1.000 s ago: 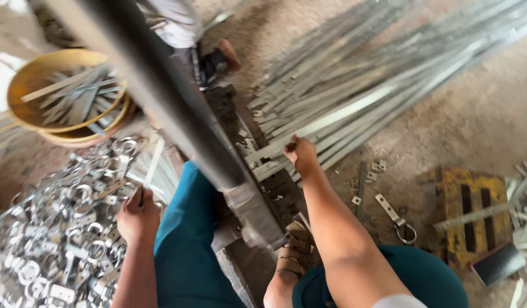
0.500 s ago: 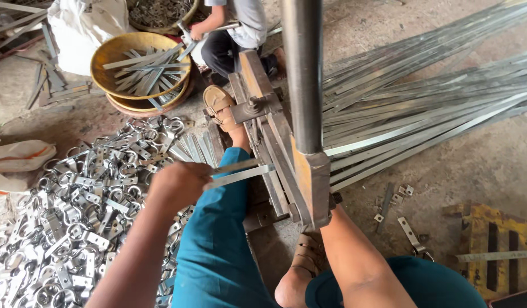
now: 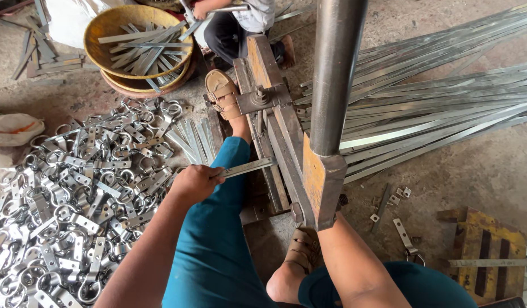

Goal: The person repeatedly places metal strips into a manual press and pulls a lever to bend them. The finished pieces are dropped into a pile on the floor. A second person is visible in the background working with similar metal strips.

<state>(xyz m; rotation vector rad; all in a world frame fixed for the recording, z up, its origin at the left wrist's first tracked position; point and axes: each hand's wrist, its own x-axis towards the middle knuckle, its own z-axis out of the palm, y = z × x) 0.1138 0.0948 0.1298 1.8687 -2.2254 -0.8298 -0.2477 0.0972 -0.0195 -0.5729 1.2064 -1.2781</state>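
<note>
The left hand [image 3: 196, 181], left of centre in the frame, is closed around 1 end of a short flat metal strip [image 3: 247, 167], whose other end reaches the rusty lever press [image 3: 286, 137] at the centre. The right forearm runs up from the lower right behind the press's orange block; its hand is hidden. A thick steel handle [image 3: 335, 74] rises through the upper middle. A heap of metal ring clips [image 3: 75, 194] fills the left side, a yellow basin [image 3: 104, 28] of strips sits upper left, and long metal strips [image 3: 440, 102] fan across the right.
</note>
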